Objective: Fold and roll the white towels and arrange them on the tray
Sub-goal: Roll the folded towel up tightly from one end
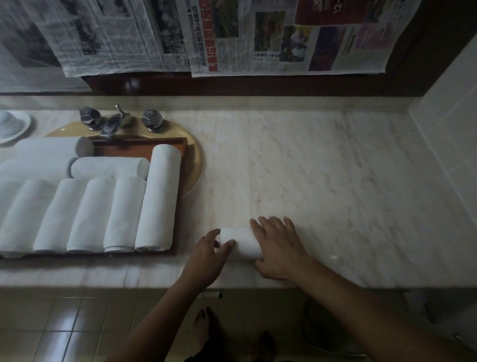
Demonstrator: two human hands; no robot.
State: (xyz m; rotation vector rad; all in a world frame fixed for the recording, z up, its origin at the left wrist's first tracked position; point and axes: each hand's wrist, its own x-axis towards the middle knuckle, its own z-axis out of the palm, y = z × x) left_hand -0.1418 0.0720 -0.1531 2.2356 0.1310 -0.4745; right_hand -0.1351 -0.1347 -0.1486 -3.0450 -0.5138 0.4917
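A rolled white towel point(241, 242) lies on the marble counter near its front edge. My left hand point(209, 255) grips its left end, thumb and fingers curled around the roll. My right hand point(277, 243) lies over the right part of the roll, fingers spread on top and thumb below. To the left, a brown wooden tray point(183, 168) holds several rolled white towels point(90, 214), most side by side in a front row and others lying crosswise behind them.
The tray sits over a yellow sink basin point(194, 170) with a chrome faucet and two knobs point(116, 120). A white dish with a lid point(4, 124) stands at the far left. Newspapers point(247, 27) cover the wall. White tiled wall on the right.
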